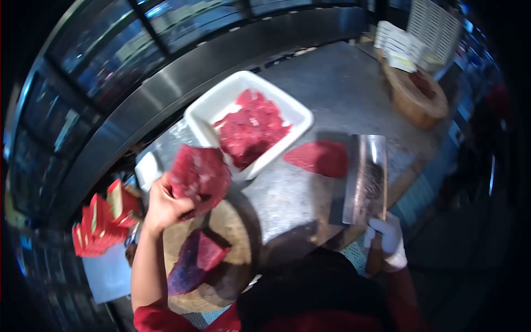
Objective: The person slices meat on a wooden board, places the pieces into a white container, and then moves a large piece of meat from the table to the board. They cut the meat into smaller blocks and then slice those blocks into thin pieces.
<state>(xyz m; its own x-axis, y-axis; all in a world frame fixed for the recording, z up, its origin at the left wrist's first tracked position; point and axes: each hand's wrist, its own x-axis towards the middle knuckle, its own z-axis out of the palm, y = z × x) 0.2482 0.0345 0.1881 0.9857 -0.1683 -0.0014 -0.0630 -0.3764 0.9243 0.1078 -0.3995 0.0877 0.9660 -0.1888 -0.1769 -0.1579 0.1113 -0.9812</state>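
Note:
My left hand (163, 202) grips a large slab of raw red meat (200, 176), lifted above a round wooden chopping block (232, 227). A darker piece of meat (196, 260) lies on that block. My right hand (387, 239), in a white glove, holds the handle of a broad steel cleaver (366, 178), its blade flat over the metal counter. Beside the blade another red slice of meat (319, 157) lies on the counter. A white square tray (218, 105) behind it holds several cut chunks of meat.
The steel counter (337, 94) runs back to a dark glass-fronted case (127, 50). A second wooden block (417, 99) and white cards sit at the far right. Red packets (102, 227) stand at the left beside a small white container (148, 169).

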